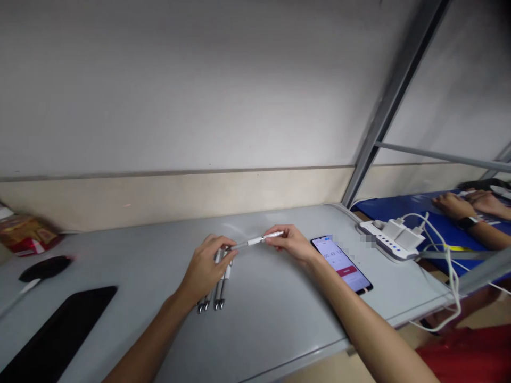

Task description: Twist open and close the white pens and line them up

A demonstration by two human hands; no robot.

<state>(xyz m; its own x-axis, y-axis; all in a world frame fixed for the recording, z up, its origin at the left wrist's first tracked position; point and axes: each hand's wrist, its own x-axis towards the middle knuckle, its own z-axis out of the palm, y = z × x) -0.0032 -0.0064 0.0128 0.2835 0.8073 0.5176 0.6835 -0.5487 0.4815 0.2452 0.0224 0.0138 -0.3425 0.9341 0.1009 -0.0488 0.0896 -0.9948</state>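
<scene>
Grey worktop [255, 314] here, with the left hand [205, 268] and right hand [293, 244] both pinching their fingers on opposite ends of a white-and-grey pen [253, 241] toward the back edge, probably to steady it, more pens [222, 290] lying alongside each other, silver ends facing the front edge.

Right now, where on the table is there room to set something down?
Bare tabletop shows between the lying pens and the right forearm, and between the left hand and the black slab. It is crowded under the left hand, among those pens, and at right, around the phone and power strip.
</scene>
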